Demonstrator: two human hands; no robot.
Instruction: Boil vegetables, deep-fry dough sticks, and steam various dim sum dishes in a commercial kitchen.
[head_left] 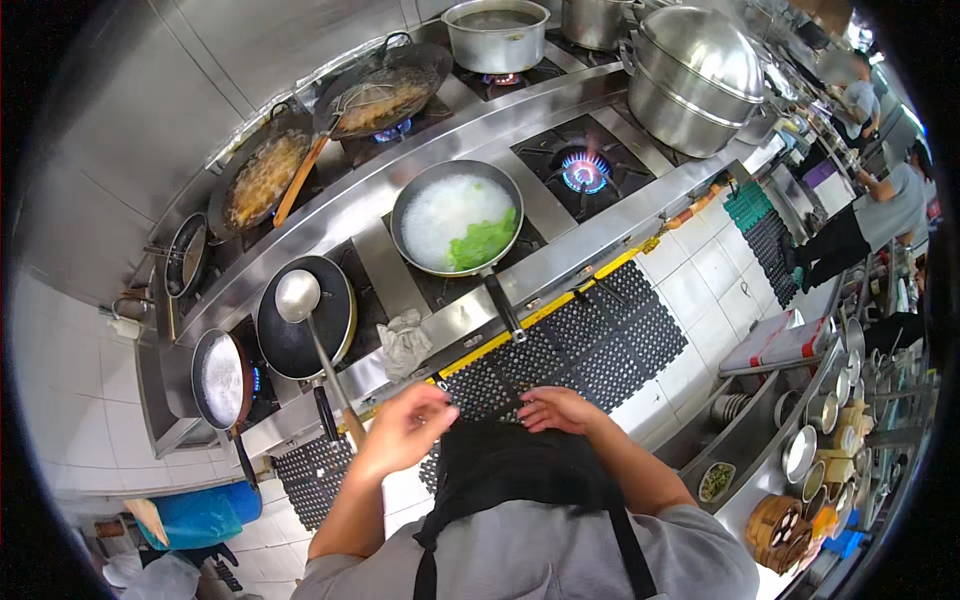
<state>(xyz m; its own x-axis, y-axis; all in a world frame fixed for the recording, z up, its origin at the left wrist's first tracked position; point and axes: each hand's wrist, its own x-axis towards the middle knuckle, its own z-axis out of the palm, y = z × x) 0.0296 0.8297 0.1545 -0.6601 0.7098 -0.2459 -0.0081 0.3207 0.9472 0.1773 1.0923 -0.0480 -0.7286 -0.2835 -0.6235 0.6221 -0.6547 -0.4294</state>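
My left hand (408, 428) hovers in front of the stove, near the handle end of a ladle (298, 295). Its fingers are loosely bent and hold nothing. Level with it, my right hand (560, 410) is held before my black apron (510, 470), fingers apart. The ladle lies across a black frying pan (285, 345). Ahead of both hands, a frying pan (457, 180) holds white frothy liquid with leafy greens (482, 242) at its near right side; its handle points toward me. A crumpled white cloth (404, 343) sits on the stove's front edge.
At the back are two woks (262, 185) (390, 95) of bubbling food, a wire skimmer (300, 180) and large pots (497, 40). A bare burner flame (585, 172) burns right of the pan. Far left, a small pan (222, 380) holds white liquid. Co-workers (885, 215) stand far right.
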